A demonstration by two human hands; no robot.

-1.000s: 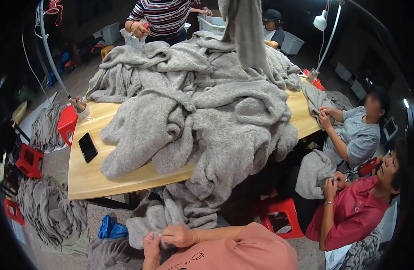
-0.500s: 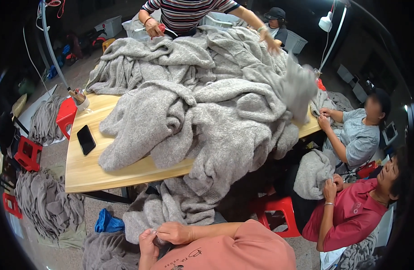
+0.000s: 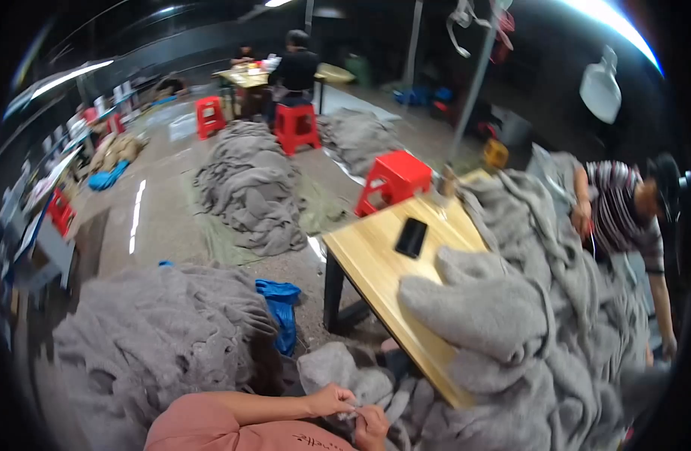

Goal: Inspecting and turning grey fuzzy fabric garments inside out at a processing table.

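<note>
My left hand (image 3: pixel 331 400) and my right hand (image 3: pixel 371 427) are close together at the lower middle, in front of my pink shirt. Both have their fingertips pinched toward each other. Whatever lies between the fingers is too small and blurred to name. Just beyond the hands bunches a grey knit piece (image 3: pixel 344 372), which runs down beside the table edge. A large heap of grey knit garments (image 3: pixel 503 316) covers the right side of the wooden table (image 3: pixel 375 248) and spills over its near edge.
A black phone (image 3: pixel 411 238) lies on the table. Left of me rises a big grey knit pile (image 3: pixel 165 331), with a blue plastic bag (image 3: pixel 280 308) beside it. More knit piles (image 3: pixel 251 188) and a red stool (image 3: pixel 398 177) stand beyond. A person in stripes (image 3: pixel 616 184) is across the table.
The view has swung left, bringing the floor piles and a far table into sight; the two seated people at the right are out of it. My hands stay pinched together.
</note>
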